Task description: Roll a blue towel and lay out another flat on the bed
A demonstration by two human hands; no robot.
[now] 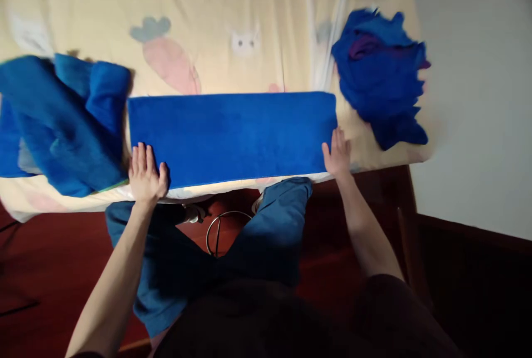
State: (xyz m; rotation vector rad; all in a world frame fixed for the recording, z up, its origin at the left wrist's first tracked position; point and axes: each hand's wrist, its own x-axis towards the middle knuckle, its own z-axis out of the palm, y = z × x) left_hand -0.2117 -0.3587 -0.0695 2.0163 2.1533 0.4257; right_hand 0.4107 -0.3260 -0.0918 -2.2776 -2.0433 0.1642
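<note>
A blue cloth, looking like a towel [233,136], lies flat in a long rectangle along the near edge of the bed. My left hand [146,174] rests flat on its near left corner, fingers stretched forward. At the opposite end my right hand [338,153] lies with fingers out at the cloth's right edge. Neither hand grips anything. Left of the cloth is a loose heap of blue cloths [66,119], close to my left hand. Beyond my right hand sits a crumpled blue pile [382,81] with some purple showing in it.
A pale yellow sheet [274,20] with carrot and animal prints covers the bed. A white wall [474,97] stands at the right. Below are my knees in blue trousers [270,230], a looped cable [214,230] and a dark red floor [54,269].
</note>
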